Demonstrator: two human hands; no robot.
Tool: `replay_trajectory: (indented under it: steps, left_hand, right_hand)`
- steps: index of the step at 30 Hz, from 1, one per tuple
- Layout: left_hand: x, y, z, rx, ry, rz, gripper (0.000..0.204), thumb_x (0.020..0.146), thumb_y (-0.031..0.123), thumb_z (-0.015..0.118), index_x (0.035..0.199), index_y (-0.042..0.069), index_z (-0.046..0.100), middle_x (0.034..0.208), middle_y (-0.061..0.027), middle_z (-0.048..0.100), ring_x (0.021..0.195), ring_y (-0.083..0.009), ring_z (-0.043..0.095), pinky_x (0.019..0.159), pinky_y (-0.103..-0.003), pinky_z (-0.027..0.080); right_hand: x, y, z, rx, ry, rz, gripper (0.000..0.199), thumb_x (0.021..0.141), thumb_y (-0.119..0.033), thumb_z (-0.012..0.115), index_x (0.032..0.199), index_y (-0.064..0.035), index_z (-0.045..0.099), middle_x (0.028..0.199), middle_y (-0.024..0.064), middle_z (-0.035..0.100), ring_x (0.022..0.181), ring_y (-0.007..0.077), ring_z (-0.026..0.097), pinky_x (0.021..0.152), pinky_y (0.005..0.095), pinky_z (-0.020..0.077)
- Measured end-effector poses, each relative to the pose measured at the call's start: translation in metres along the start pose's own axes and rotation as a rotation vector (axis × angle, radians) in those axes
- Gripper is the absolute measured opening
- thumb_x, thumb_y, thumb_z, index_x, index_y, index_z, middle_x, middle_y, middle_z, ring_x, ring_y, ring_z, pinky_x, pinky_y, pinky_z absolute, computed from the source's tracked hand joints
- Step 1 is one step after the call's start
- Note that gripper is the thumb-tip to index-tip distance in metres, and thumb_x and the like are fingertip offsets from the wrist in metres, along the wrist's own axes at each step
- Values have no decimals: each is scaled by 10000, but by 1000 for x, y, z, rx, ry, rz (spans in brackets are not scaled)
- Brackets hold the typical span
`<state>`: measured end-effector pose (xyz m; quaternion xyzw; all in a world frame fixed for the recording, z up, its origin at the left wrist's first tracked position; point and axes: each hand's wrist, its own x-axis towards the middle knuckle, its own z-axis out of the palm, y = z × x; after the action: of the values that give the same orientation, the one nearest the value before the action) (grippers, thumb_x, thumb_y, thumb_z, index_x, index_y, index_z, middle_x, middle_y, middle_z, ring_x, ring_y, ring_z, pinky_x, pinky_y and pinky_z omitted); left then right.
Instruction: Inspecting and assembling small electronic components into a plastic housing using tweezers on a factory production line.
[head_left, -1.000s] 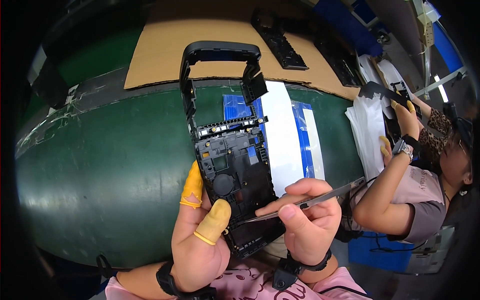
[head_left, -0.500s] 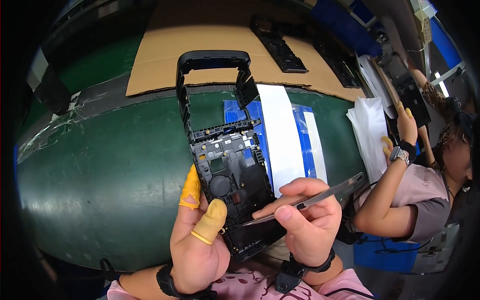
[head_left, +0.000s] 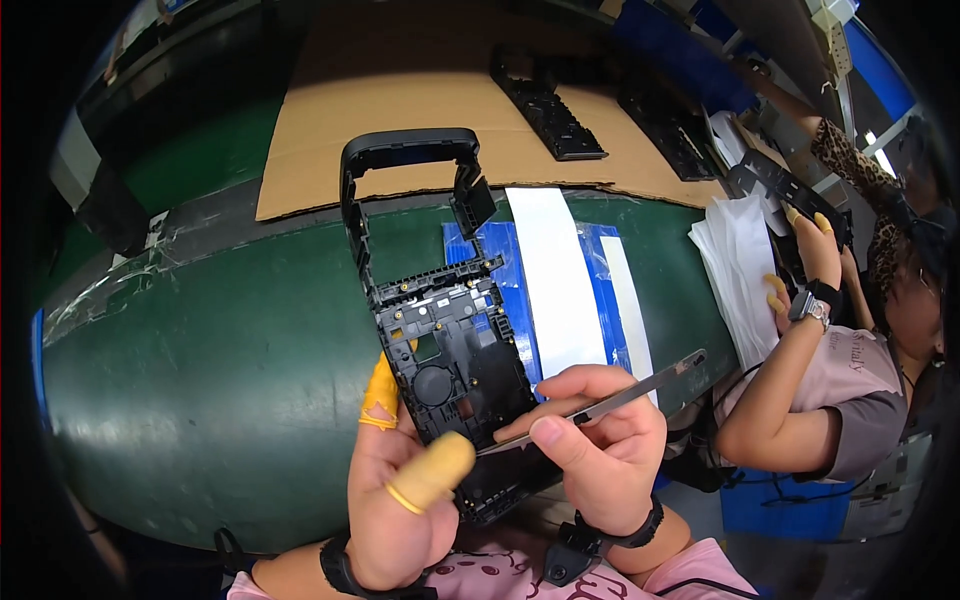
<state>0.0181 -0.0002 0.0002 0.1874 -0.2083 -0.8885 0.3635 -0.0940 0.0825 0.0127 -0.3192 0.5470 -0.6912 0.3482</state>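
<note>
- The left hand (head_left: pixel 400 500) clamps the black plastic frame (head_left: pixel 440 330) at centre frame; its fingers, two in yellow finger cots (head_left: pixel 432 470), are closed on the lower edge.
- The right hand (head_left: pixel 600 450) pinches the metal tweezers (head_left: pixel 620 395), fingers closed, tip apparently at the frame's lower part.
- Recommended: keep the frame steady and the tweezers at a shallow angle.
- Beneath lies the green tabletop (head_left: pixel 200 400), with cardboard (head_left: pixel 400 100) at upper centre and blue-and-white sheets (head_left: pixel 560 280).
- A co-worker's hand (head_left: pixel 815 250) works at right.
</note>
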Motion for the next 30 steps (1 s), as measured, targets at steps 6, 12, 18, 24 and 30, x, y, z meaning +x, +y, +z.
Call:
replay_trajectory:
  steps: [6,12,18,24,30]
  left_hand:
    - [-1,-7,4,219,79,59,818,591,-51,603,1315,46,237,1178,-111,448,1064,-232,477,913,-348,401]
    - [-8,-2,2,223,32,132,796,611,5,623,1308,64,242,1141,-106,469,1018,-233,503,874,-356,440]
    - [-3,-6,9,148,178,187,345,913,291,411,1162,52,427,1009,-45,557,906,-165,544,801,-329,467]
    - [3,-10,5,194,121,96,350,916,305,394,1155,53,438,1014,-49,564,907,-167,555,781,-325,477]
    - [5,-17,10,239,141,43,414,917,312,380,1232,43,375,1112,-80,528,974,-188,542,832,-342,460]
  right_hand:
    - [-5,-8,-6,-45,-1,-63,258,799,40,554,1042,71,475,869,147,612,811,157,603,695,228,482]
    - [13,-21,-50,62,312,-207,189,837,-74,529,977,54,525,835,172,624,663,132,571,575,216,448]
    - [11,-6,-88,-201,270,25,156,822,-91,571,886,45,613,788,127,629,682,138,576,580,232,458]
    - [6,0,-105,-13,278,10,166,828,-98,563,833,61,613,802,141,621,651,142,569,569,226,449]
    - [5,14,-108,-39,262,2,246,814,0,531,1022,12,399,720,99,600,552,77,490,516,192,389]
